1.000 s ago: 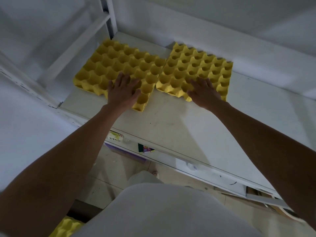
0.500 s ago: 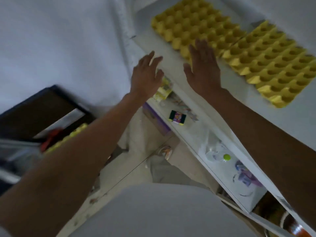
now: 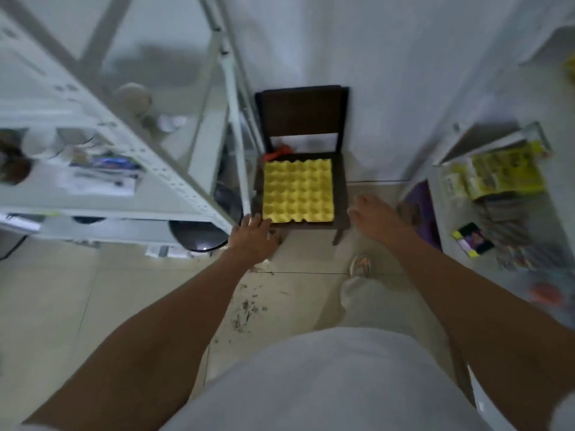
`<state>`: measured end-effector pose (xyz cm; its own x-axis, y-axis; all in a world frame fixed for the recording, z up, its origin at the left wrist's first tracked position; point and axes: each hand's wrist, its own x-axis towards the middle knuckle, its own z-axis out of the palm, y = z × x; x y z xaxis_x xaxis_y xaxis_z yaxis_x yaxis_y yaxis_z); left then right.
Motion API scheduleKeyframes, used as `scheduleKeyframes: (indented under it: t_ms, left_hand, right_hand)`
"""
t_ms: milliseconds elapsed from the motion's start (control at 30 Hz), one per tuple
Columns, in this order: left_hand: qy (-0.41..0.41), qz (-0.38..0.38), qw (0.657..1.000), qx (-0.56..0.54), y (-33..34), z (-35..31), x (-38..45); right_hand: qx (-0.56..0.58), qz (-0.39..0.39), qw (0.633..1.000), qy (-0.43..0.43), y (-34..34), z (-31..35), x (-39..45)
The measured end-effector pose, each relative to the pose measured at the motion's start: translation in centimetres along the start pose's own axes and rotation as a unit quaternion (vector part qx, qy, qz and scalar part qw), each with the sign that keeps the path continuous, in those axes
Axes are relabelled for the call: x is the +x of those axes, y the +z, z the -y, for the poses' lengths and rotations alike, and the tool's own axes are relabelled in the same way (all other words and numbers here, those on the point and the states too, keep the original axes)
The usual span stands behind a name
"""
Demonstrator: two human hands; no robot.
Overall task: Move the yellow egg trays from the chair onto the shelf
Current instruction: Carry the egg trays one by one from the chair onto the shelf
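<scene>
A yellow egg tray (image 3: pixel 298 190) lies flat on the seat of a dark wooden chair (image 3: pixel 303 118) that stands against the white wall. My left hand (image 3: pixel 253 237) hovers at the tray's near left corner, fingers apart, holding nothing. My right hand (image 3: pixel 373 217) is stretched out just right of the chair seat, open and empty too. Neither hand touches the tray. A white shelf (image 3: pixel 504 213) with yellow packets stands on the right; its upper level is out of view.
A white metal rack (image 3: pixel 130 169) with assorted clutter fills the left, its slanted post (image 3: pixel 236 126) close to the chair's left side. A dark round pan (image 3: pixel 199 239) sits low under it. Something orange (image 3: pixel 277 152) lies behind the tray. Debris is scattered on the tiled floor (image 3: pixel 249 309).
My view has swung from the shelf top, where two trays lie, down to the chair. Both hands left those trays and now reach toward the tray on the seat.
</scene>
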<state>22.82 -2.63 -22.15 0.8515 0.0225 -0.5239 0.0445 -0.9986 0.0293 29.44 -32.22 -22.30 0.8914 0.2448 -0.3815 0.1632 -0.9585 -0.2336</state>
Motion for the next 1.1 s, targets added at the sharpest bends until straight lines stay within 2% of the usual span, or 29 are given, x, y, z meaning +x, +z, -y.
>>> scheduleKeyframes:
  t_ms: [67,133,200,333,500,700,867,967,1100]
  left_hand:
    - [0.015,0.049,0.999,0.009,1.0,2.0,-1.0]
    - [0.024,0.099,0.995,-0.010,2.1,2.5,-1.0]
    - [0.027,0.103,0.993,-0.044,2.8,2.2,0.0]
    - [0.012,0.098,0.991,-0.089,3.4,1.2,4.1]
    - [0.004,0.155,0.976,-0.152,3.3,0.3,11.8]
    - [-0.121,0.143,0.948,-0.257,4.4,1.5,21.3]
    - [-0.146,0.147,0.929,-0.306,5.8,3.4,26.3]
    - [-0.149,0.122,0.926,-0.326,7.1,3.9,29.4]
    - [-0.232,0.119,0.918,-0.299,9.6,4.2,35.1]
  right_hand:
    - [-0.042,0.063,0.996,-0.039,1.7,2.3,0.2]
    - [-0.055,0.107,0.992,-0.041,2.4,3.3,0.6]
    - [-0.077,0.106,0.990,-0.045,2.2,3.0,1.8]
    - [-0.043,0.130,0.990,0.016,1.8,-0.2,6.5]
    - [-0.019,0.166,0.984,0.065,3.3,-4.2,13.4]
    - [0.099,0.234,0.962,0.102,8.4,-6.4,19.6]
    - [0.230,0.224,0.921,0.221,12.4,-7.1,25.9]
    - [0.249,0.201,0.920,0.227,14.4,-7.1,29.6]
    - [0.248,0.178,0.925,0.227,16.7,-7.0,34.3]
